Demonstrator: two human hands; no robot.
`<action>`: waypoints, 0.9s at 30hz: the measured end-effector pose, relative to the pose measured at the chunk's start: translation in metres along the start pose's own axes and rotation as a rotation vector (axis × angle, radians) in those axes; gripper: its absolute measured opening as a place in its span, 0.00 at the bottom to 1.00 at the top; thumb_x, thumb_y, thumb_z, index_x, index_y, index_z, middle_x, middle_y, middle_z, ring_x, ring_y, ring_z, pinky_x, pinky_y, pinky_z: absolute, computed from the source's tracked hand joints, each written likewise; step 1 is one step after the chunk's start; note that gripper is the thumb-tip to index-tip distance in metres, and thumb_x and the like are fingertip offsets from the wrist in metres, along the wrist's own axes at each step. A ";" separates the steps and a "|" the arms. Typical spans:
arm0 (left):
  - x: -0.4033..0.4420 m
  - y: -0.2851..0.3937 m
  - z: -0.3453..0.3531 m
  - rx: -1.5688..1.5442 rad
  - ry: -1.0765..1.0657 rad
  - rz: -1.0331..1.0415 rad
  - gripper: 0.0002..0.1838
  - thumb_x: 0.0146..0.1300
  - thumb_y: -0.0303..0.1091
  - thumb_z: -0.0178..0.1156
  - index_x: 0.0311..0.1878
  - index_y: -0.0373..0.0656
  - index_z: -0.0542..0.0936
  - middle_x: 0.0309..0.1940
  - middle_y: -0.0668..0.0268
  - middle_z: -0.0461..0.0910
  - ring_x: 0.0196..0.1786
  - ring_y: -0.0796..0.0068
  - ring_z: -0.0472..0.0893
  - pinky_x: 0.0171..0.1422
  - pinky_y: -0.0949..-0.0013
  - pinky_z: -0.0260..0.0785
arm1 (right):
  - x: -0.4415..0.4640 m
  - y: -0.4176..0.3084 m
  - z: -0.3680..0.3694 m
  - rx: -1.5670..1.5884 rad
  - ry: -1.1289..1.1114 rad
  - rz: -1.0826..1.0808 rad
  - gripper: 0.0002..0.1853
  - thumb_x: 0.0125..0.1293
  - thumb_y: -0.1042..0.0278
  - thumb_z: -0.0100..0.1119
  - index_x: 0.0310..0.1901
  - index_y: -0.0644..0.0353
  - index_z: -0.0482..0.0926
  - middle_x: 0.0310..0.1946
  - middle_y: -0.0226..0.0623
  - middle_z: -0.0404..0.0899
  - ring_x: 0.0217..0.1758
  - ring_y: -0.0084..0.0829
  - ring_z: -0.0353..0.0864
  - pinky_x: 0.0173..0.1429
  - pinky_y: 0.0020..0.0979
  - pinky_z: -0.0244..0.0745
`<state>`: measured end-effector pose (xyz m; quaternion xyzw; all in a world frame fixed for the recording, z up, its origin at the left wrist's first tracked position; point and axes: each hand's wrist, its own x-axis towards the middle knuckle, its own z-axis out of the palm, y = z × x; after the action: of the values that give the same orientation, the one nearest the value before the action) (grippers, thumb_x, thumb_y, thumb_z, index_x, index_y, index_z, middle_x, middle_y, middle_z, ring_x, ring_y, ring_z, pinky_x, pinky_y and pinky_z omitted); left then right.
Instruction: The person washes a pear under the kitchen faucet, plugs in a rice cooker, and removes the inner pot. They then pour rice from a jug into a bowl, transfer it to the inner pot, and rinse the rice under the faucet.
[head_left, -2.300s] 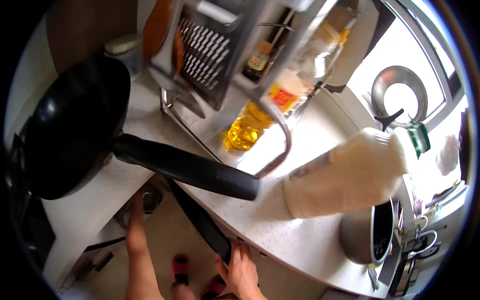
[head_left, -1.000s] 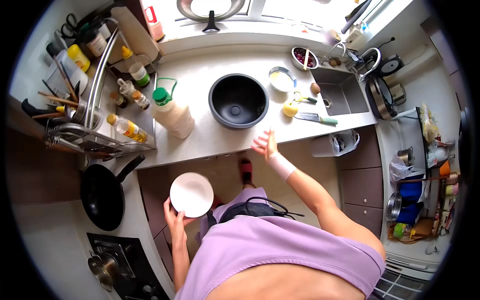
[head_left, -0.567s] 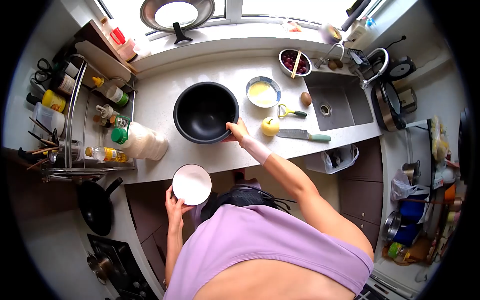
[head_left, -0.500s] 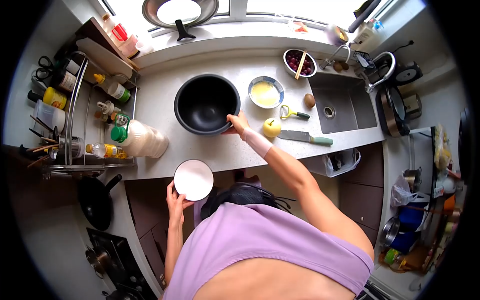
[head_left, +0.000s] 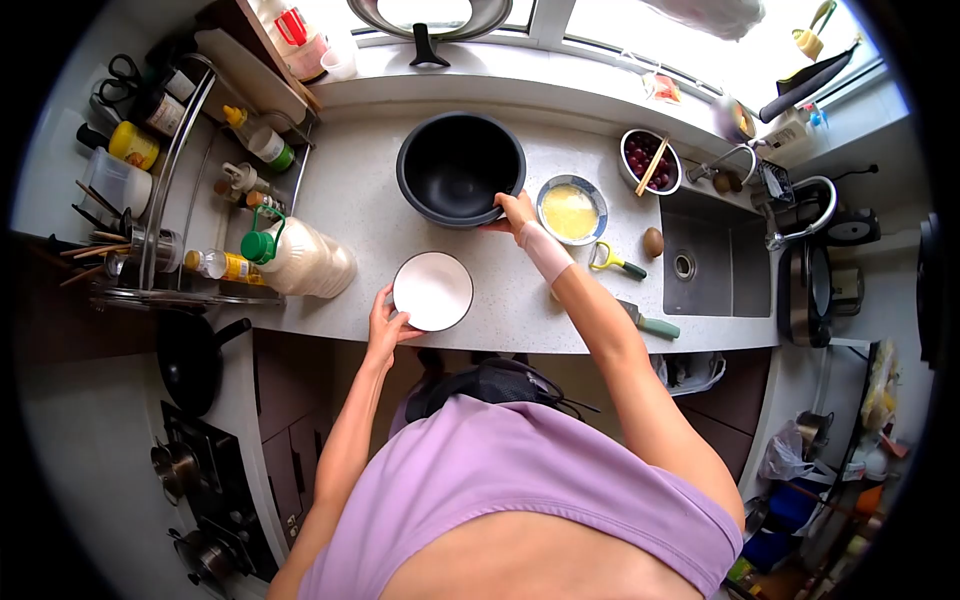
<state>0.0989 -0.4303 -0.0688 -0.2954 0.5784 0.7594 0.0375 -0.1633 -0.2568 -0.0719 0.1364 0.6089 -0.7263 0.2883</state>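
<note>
My left hand (head_left: 384, 328) grips the lower left rim of a white bowl (head_left: 433, 291), which is held level at the counter's front edge with nothing visible inside. The fingers of my right hand (head_left: 514, 212) pinch the right rim of a black pot (head_left: 461, 170), whose dark inside looks bare. The pot stands on the counter. Right of that hand lies a blue-rimmed bowl (head_left: 572, 210) with a yellow content. My right forearm partly covers the knife (head_left: 655, 326) and hides nearly all of the pale yellow fruit.
A big jug (head_left: 306, 261) with a green cap stands left, beside a metal rack (head_left: 176, 165) of bottles. To the right are a peeler (head_left: 620, 261), a brown egg-shaped item (head_left: 653, 242), a bowl of dark red fruit (head_left: 650, 163) with chopsticks, and the sink (head_left: 717, 258).
My left hand has carried the white bowl up and right, over the counter edge. The pot has shifted away from me, with my right hand still on its rim. The view has swung too.
</note>
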 end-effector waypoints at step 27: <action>0.023 -0.009 -0.010 0.294 0.215 0.307 0.27 0.59 0.28 0.60 0.63 0.48 0.67 0.53 0.57 0.70 0.42 0.68 0.79 0.33 0.71 0.79 | -0.139 -0.085 0.165 -0.818 -0.613 -0.917 0.10 0.65 0.72 0.54 0.47 0.59 0.76 0.35 0.41 0.76 0.35 0.31 0.79 0.39 0.28 0.74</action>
<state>0.0874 -0.4427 -0.0888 -0.2744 0.7217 0.6279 -0.0978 -0.0771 -0.3730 0.1093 -0.4670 0.7212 -0.4924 0.1393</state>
